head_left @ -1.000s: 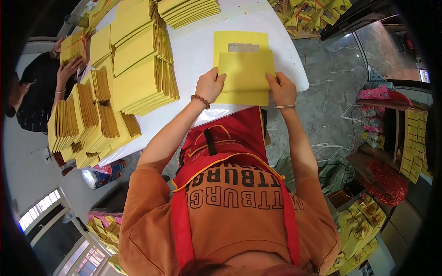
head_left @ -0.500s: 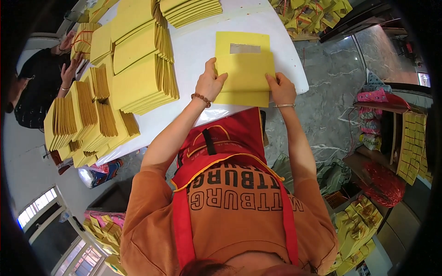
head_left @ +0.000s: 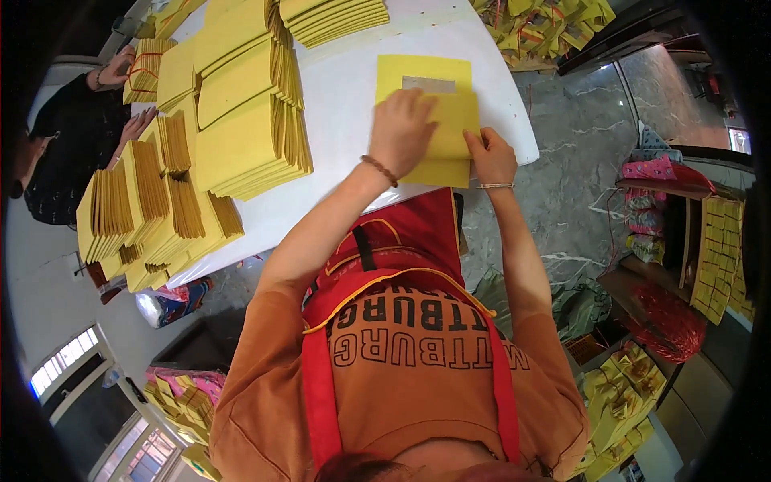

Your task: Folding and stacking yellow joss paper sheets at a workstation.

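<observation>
On the white table (head_left: 337, 120) in front of me lies a folded yellow paper sheet (head_left: 454, 132) with a silvery rectangular patch (head_left: 434, 83) near its far end. My left hand (head_left: 401, 132) is over the sheet's left part, partly smeared by motion. It holds nothing that I can see, and its thumb stands apart from the fingers. At the sheet's right edge, my right hand (head_left: 491, 157) pinches the paper between thumb and fingers. To the left rise thick stacks of folded yellow paper (head_left: 241, 145).
Across the table's left side a person in black (head_left: 76, 153) has hands by a tied yellow bundle (head_left: 148, 68). More yellow paper pieces (head_left: 546, 28) lie in a heap beyond the right far edge. A grey marbled floor (head_left: 562, 153) borders the table's right.
My left hand has moved right and forward from the sheet's left edge onto its folded part. My right hand stays put. The other person's hands have moved apart.
</observation>
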`<state>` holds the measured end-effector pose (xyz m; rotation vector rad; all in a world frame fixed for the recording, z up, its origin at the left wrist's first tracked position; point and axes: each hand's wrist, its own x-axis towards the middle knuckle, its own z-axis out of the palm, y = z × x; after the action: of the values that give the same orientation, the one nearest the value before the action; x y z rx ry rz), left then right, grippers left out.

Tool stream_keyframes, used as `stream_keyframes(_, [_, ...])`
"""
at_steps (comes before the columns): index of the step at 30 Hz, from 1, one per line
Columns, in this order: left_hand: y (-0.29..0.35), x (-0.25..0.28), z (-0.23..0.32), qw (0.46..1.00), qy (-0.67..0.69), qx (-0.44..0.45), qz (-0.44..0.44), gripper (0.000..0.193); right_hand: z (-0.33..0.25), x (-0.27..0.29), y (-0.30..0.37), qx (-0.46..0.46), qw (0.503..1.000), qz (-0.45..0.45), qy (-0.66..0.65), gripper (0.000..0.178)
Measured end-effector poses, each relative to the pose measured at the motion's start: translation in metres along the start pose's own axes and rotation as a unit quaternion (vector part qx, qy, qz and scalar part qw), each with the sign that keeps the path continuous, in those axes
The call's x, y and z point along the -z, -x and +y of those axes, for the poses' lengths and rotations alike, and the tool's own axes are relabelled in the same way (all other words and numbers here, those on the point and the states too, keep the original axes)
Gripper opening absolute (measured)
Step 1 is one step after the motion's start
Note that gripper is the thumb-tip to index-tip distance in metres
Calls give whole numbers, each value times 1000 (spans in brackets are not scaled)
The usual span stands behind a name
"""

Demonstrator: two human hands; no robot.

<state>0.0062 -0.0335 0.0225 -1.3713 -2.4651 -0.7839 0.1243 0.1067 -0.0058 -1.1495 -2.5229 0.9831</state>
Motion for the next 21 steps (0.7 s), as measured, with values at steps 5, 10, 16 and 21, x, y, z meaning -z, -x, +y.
stream_keyframes(5, [9,-30,11,995,-29,-85,-42,43,1,-2,0,4,1000,-3,16,35])
stream_keyframes(10, [13,-36,9,992,-50,-89,-67,47,-1,2,5,-36,998,-44,-9,33])
stream_keyframes(16, [10,-36,7,979,-106,-109,-134,50,-12,-13,45,292,925,157,184,55])
stream_keyframes(21, [13,-41,5,989,-50,-99,-101,51,-6,-27,61,302,942,-11,143,65])
